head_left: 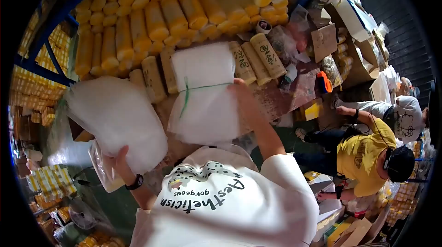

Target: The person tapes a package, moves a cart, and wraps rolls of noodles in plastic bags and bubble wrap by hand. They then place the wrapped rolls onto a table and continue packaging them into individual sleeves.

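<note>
A thick stack of white, soft-looking sheets or bags [117,118] bulges out at the left of the table. My left hand [120,162], with a dark watch on the wrist, grips the lower edge of this stack; part of the fingers is hidden. In front of me lies a second white stack [205,118], bound across its middle by a green string [202,87] with loose ends hanging at the left. My right hand [238,89] holds this bundle's right edge beside the string, its fingertips partly hidden.
Yellow-capped wrapped rolls [175,12] are piled behind the table. Tan rolls with writing [267,56] lie on both sides of the tied stack. An orange tape dispenser [324,83] is at the right. A person in a yellow shirt [363,155] works to the right.
</note>
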The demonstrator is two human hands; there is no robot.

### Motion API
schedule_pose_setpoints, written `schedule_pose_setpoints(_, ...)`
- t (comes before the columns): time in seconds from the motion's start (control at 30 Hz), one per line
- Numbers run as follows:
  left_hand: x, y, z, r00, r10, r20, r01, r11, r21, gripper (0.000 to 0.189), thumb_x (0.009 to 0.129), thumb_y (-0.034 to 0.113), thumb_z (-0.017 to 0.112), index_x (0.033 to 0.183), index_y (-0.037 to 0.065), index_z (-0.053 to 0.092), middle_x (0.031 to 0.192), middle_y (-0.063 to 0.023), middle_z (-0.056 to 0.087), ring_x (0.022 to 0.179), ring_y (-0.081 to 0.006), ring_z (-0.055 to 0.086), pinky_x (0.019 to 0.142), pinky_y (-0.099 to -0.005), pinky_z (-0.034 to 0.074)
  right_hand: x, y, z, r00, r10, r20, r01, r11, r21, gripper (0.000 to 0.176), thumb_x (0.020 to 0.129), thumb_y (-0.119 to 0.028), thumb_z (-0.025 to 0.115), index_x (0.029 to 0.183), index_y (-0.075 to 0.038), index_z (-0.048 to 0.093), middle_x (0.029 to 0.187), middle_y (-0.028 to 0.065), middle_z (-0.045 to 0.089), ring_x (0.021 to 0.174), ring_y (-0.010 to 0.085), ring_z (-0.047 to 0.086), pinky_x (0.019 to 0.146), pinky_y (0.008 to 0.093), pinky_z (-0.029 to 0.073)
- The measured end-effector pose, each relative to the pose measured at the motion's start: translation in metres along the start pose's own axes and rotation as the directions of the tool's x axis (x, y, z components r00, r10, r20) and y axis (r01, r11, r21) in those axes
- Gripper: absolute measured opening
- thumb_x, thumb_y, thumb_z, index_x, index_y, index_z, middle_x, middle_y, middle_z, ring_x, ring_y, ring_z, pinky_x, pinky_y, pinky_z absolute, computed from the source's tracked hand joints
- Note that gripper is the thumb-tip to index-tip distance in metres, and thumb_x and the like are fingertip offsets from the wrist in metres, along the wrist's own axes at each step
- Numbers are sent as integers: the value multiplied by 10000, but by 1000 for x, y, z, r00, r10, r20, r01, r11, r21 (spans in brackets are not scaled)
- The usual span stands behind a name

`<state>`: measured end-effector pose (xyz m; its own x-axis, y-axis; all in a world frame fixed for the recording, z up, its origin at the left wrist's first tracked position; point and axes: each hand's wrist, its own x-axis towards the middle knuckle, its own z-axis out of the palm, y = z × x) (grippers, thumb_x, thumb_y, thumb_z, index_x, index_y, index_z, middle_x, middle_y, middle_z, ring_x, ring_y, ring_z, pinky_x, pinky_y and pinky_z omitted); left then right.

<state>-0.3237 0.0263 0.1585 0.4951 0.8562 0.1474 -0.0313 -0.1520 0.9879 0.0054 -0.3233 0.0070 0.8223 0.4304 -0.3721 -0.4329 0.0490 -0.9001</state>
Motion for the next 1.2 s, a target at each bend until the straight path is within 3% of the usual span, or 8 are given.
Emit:
schedule_pose_setpoints(0.07, -4, -2, 7, 1000, 14, -17, -14, 1000, -9, 616, 667, 32, 703, 1237, 2, 471, 1105, -107, 556, 926, -223, 551, 791, -312, 468, -30, -34, -6, 978, -8, -209, 34, 992, 119, 516, 757, -64, 682, 1197, 12, 423, 975, 108, 596, 821, 171, 602, 680, 336, 516)
schedule_pose_setpoints(0.17, -18, 18, 41, 998, -57, -3, 56, 991, -121, 552, 655, 0, 707, 1172, -22, 515, 1082, -96, 559, 915, -197, 543, 800, -291, 448, -22, -28, -34, 926, -247, -287, 170, 948, -269, 617, 742, -146, 737, 1238, 18, 408, 960, 104, 596, 852, 213, 601, 712, 345, 511)
schedule_pose_setpoints(0.23, -26, 7, 55, 998, -53, -37, 48, 991, -122, 564, 649, 4, 718, 1174, -13, 514, 1079, -93, 560, 914, -200, 541, 808, -297, 444, -29, -26, -24, 913, -138, -384, -64, 881, -468, 834, 679, -205, 806, 1321, 6, 317, 1055, 134, 565, 950, 260, 575, 776, 354, 501)
schedule_pose_setpoints(0.33, -42, 11, 69, 997, -68, -45, 60, 987, -146, 585, 668, 12, 699, 1211, 5, 480, 1106, -88, 547, 943, -212, 523, 828, -314, 432, -26, 26, -28, 972, -106, -211, 52, 967, -248, 1048, 593, -175, 844, 1362, 16, 159, 1242, 195, 438, 1109, 291, 489, 872, 388, 461)
schedule_pose_setpoints(0.47, -60, 8, 81, 990, -64, -125, 56, 996, -66, 592, 676, -1, 686, 1225, 22, 466, 1115, -77, 542, 944, -208, 518, 836, -326, 426, -32, 29, -17, 909, -183, -375, 116, 974, -193, 812, 671, -121, 742, 1310, 31, 264, 1187, 179, 483, 1067, 296, 507, 875, 380, 437)
schedule_pose_setpoints(0.57, -68, -6, 89, 974, -161, -159, 147, 984, -96, 601, 669, -11, 690, 1226, 27, 467, 1114, -72, 543, 948, -206, 524, 842, -329, 425, -25, 26, -37, 935, -103, -339, 18, 969, -245, 699, 682, -57, 663, 1282, 31, 314, 1169, 174, 492, 1045, 295, 512, 877, 380, 432)
schedule_pose_setpoints(0.87, -90, -5, 131, 981, -121, -151, 92, 979, -184, 652, 636, 51, 714, 1237, -10, 466, 1161, -113, 518, 996, -235, 514, 879, -352, 412, -25, 17, -96, 983, -170, -69, 168, 985, -27, 523, 695, -34, 569, 1199, 37, 448, 1024, 115, 572, 868, 211, 554, 751, 356, 467)
schedule_pose_setpoints(1.2, -84, 7, 143, 963, -236, -134, 197, 948, -251, 643, 629, -9, 699, 1227, -10, 462, 1154, -138, 523, 992, -247, 518, 861, -367, 435, -41, -64, -182, 879, -352, -321, 399, 912, 94, 434, 747, -95, 617, 1148, 12, 488, 971, 87, 551, 857, 200, 519, 732, 372, 459)
